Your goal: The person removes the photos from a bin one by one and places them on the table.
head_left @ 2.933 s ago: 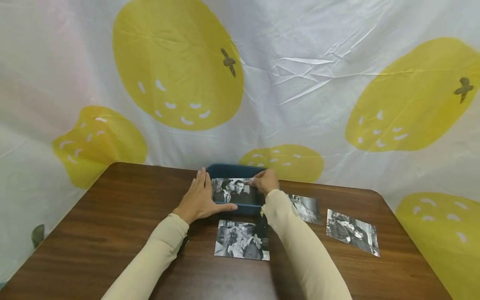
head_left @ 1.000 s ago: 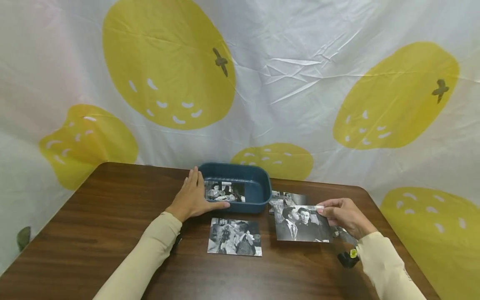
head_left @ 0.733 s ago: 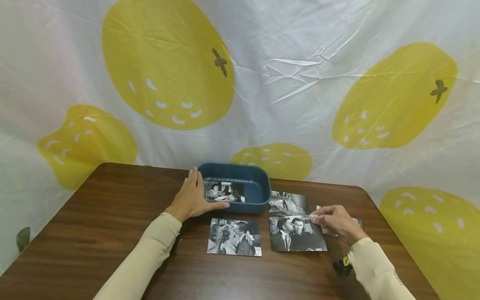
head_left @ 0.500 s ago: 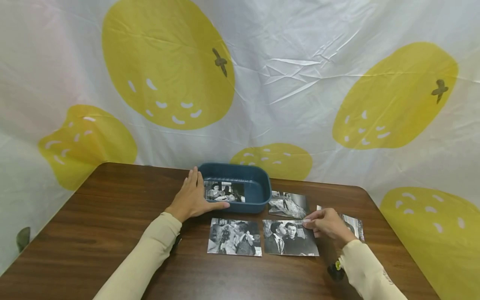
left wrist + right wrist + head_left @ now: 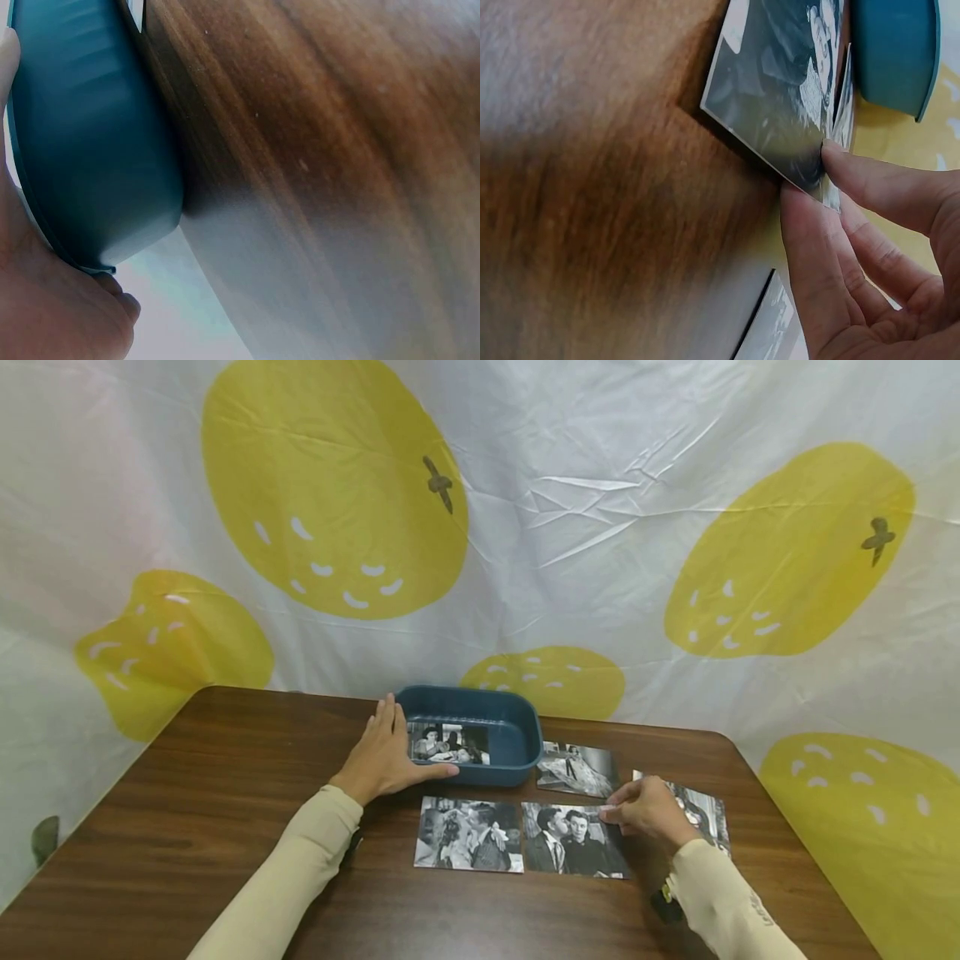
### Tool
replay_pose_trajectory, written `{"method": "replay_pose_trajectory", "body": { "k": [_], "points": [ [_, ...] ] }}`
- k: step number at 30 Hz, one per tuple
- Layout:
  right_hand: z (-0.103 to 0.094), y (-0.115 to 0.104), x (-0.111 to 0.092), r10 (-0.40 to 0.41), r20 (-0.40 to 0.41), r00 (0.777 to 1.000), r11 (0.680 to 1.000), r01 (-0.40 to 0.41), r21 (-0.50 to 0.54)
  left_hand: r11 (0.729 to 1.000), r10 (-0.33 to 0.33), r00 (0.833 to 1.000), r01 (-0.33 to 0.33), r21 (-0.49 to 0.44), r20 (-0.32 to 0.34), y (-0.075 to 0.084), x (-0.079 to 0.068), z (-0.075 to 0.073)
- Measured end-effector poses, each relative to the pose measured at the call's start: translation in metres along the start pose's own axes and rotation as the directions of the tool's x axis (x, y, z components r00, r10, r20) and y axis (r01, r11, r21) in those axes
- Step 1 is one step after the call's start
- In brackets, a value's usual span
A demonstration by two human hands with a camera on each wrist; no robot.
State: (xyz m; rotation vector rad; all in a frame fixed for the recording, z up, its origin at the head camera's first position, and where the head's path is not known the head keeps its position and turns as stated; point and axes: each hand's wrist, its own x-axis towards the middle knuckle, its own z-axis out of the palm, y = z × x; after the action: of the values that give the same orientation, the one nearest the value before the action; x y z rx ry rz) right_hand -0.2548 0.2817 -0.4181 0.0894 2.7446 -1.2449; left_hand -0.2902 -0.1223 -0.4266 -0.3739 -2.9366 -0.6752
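Observation:
In the head view my left hand [image 5: 382, 756] rests on the left end of a blue plastic bin [image 5: 517, 774], fingers straight along its side and thumb laid over the front rim. A black-and-white photo [image 5: 450, 744] lies inside the bin. My right hand [image 5: 651, 811] pinches the far right corner of another photo [image 5: 573, 841], which shows two people with heads close together. The right wrist view has thumb and fingers on that corner, and the card's near edge stands slightly off the wood. Directly left of it lies a photo of a couple [image 5: 468, 835].
Right of the bin lies a photo with a wide pale dress [image 5: 576, 768]. Another photo [image 5: 705, 814] is partly covered by my right hand. All rest on a brown wooden table [image 5: 300, 743] whose back edge meets a white curtain [image 5: 570, 552] with yellow fruit prints.
My right hand has taken the two-heads photo out of the bin, carried it right, then lowered it leftward beside the couple photo. My left hand has stayed on the bin.

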Motion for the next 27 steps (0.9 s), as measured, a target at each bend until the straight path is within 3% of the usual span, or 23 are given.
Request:
{"method": "replay_pose_trajectory", "body": {
  "k": [15, 18, 20, 27],
  "points": [
    [-0.005, -0.007, 0.000, -0.046, -0.018, 0.999, 0.992, 0.044, -0.120, 1.000, 0.001, 1.000, -0.001, 0.003, -0.013, -0.002, -0.003, -0.001],
    [-0.007, -0.018, 0.001, -0.057, -0.010, 0.998, 0.996, 0.056, -0.065, 1.000, 0.002, 1.000, -0.002, 0.002, -0.015, -0.002, -0.003, -0.001],
    [-0.007, -0.030, 0.001, -0.068, 0.015, 0.998, 0.997, 0.067, 0.024, 1.000, 0.002, 1.000, -0.002, 0.001, -0.014, -0.002, -0.003, 0.000],
    [-0.004, -0.076, 0.013, -0.109, 0.123, 0.986, 0.960, 0.073, 0.270, 1.000, 0.009, 1.000, -0.009, 0.008, -0.015, -0.002, 0.000, 0.001]
  ]
}}
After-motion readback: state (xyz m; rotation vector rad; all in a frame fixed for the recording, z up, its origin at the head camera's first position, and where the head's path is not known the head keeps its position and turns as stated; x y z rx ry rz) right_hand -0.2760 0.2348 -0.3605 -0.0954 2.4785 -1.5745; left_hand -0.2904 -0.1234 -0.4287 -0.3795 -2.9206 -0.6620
